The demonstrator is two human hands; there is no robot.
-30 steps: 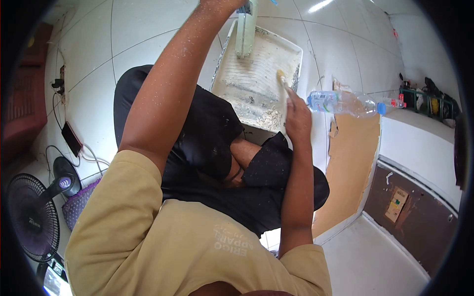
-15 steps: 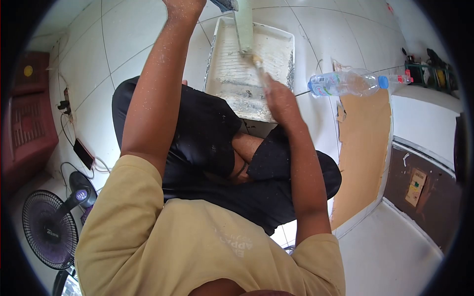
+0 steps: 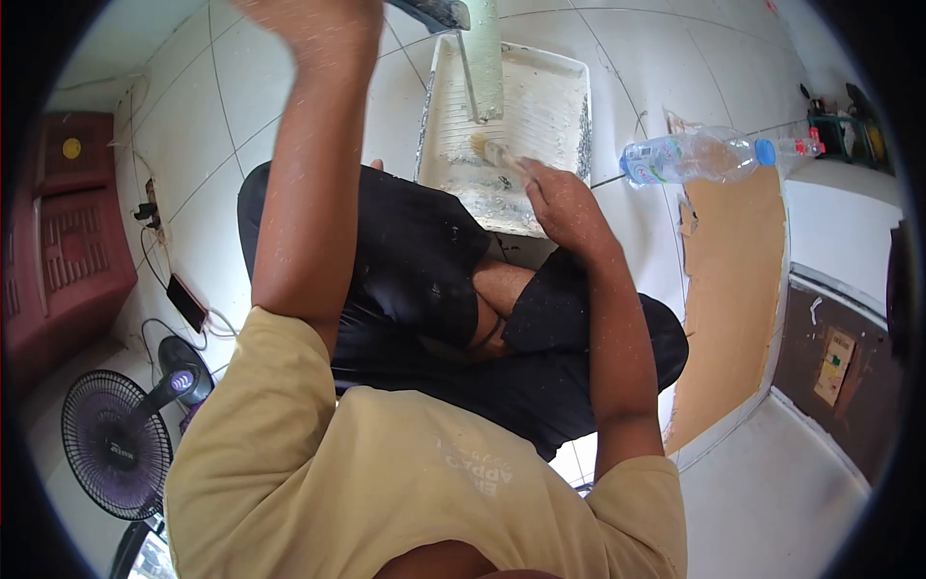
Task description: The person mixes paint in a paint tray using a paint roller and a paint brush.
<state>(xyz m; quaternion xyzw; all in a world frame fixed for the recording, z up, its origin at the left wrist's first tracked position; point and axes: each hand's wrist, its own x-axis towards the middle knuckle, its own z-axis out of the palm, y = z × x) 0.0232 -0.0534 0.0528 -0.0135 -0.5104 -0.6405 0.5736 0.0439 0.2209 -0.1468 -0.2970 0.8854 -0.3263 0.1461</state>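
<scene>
My right hand [image 3: 571, 207] is closed round the handle of a paintbrush [image 3: 502, 157], its pale bristles pointing left over the white paint tray [image 3: 585, 106]. The tray is ribbed and smeared with paint, with dark stains along its edges. My left hand [image 3: 323, 24] is at the top edge, its fingers cut off by the frame. From beside it comes the dark handle [image 3: 434, 12] of a paint roller, whose pale green, paint-coated sleeve [image 3: 489, 68] hangs over the far part of the tray. The brush tip is just below the roller's end, apart from it.
A clear plastic bottle [image 3: 699, 157] lies right of the tray, near a brown cardboard sheet [image 3: 733, 289]. On the left are a black fan [image 3: 118, 444], a phone [image 3: 187, 303] with cables and a maroon plastic piece [image 3: 82, 232]. My crossed legs [image 3: 405, 251] border the tray's near side.
The brush has come down and away from the roller's lower end, its bristles swinging left. My left hand has shifted up and left; the whole view has moved slightly.
</scene>
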